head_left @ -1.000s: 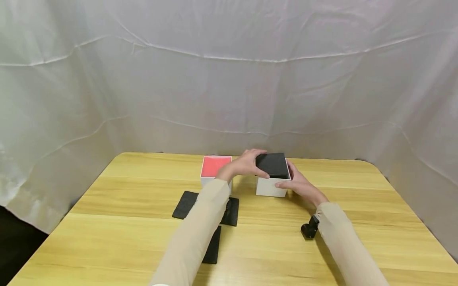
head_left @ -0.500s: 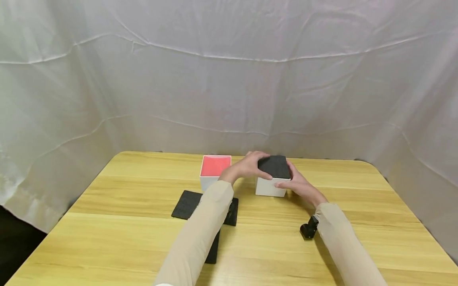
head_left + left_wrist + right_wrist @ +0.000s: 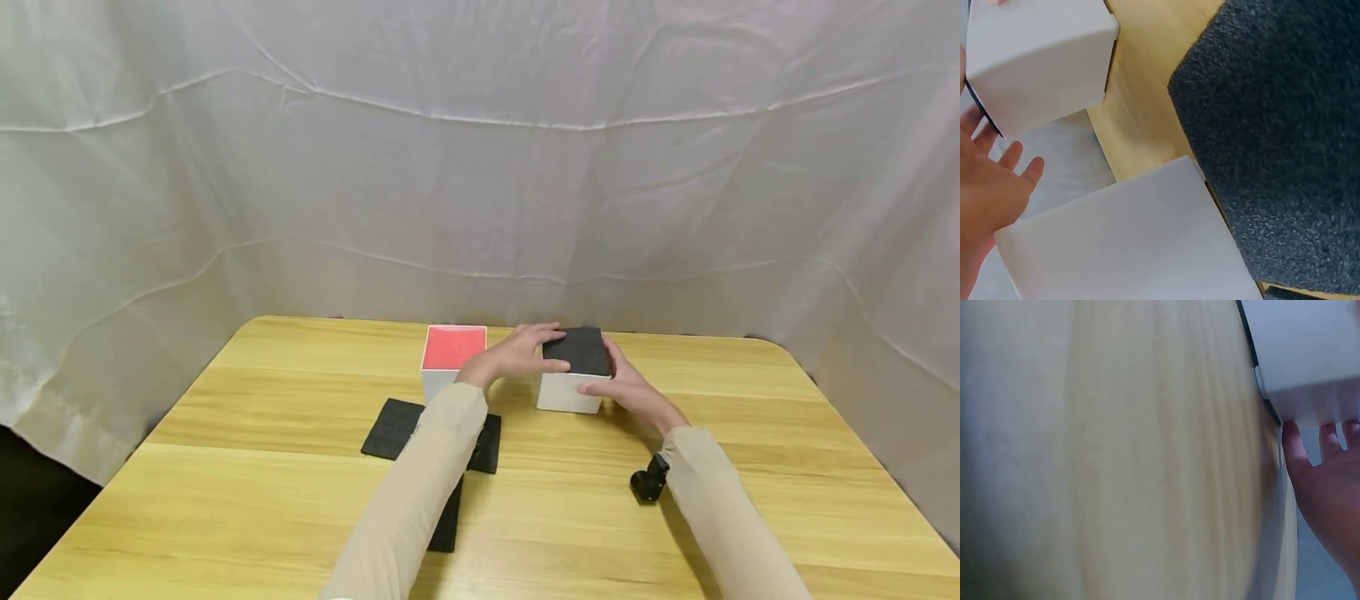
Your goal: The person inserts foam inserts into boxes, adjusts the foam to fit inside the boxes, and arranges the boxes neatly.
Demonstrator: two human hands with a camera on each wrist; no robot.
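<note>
At desk centre: white square cardboard box [image 3: 567, 390] topped by black foam pad [image 3: 576, 351]. Left hand [image 3: 517, 354] lies flat-fingered on pad; right hand [image 3: 628, 387] steadies the box side, fingers extended. Advisable: press evenly (corners level). Adjacent: red-lined white box [image 3: 452, 354].

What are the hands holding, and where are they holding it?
Both hands are on the white box topped with black foam. The left hand presses the foam's left edge; the right hand holds the box's right side.
</note>
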